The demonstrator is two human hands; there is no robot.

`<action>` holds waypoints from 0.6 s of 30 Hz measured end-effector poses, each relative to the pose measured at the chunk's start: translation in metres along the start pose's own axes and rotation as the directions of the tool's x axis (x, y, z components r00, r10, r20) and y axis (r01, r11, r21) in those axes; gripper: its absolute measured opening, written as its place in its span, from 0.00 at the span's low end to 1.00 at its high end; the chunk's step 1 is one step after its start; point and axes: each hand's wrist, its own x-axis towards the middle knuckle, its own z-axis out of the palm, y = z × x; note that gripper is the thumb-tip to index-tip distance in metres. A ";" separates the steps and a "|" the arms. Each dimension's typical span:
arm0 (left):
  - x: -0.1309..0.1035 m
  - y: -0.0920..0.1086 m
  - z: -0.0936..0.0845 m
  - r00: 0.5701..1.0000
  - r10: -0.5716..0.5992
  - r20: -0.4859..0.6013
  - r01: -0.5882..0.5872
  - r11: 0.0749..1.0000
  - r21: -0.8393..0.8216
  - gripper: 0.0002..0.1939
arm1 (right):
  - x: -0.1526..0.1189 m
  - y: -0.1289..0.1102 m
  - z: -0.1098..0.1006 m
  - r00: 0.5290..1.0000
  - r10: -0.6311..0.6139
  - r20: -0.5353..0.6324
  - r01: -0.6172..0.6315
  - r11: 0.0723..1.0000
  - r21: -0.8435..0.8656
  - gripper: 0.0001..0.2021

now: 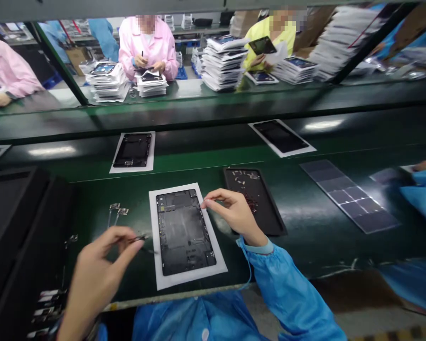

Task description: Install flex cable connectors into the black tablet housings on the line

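Observation:
In front of me a black tablet back housing (184,232) lies on a white sheet (213,272), its inner side up. My left hand (104,265) is left of the sheet, thumb and fingers pinched on a small dark part with a thin tail (139,238); its exact kind is too blurred to tell. At the housing's upper right edge, my right hand (230,210) has thumb and forefinger pressed together. Whatever may be between those fingertips is too small to see. Two small metal-ended parts with thin leads (119,209) lie beyond my left hand.
Right of the sheet is a black tray (270,208) with small metal and red parts. Two more housings on white sheets (133,150) (280,137) lie farther back. Dark films (350,196) lie right, near a co-worker's blue sleeve (422,194). Black bins (17,227) stand left.

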 end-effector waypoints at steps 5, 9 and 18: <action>0.034 0.035 0.049 0.977 0.016 0.213 0.045 0.959 -0.279 0.05 | 0.000 -0.004 0.029 0.994 -0.002 0.105 -0.004 0.998 0.061 0.08; 0.047 0.033 0.061 0.968 0.032 0.250 0.053 0.945 -0.323 0.05 | 0.001 -0.003 0.037 0.990 -0.018 0.143 0.010 0.998 0.062 0.06; 0.059 0.032 0.068 0.938 0.034 0.345 0.082 0.945 -0.315 0.07 | -0.001 0.003 0.040 0.984 -0.023 0.174 0.018 0.999 0.030 0.03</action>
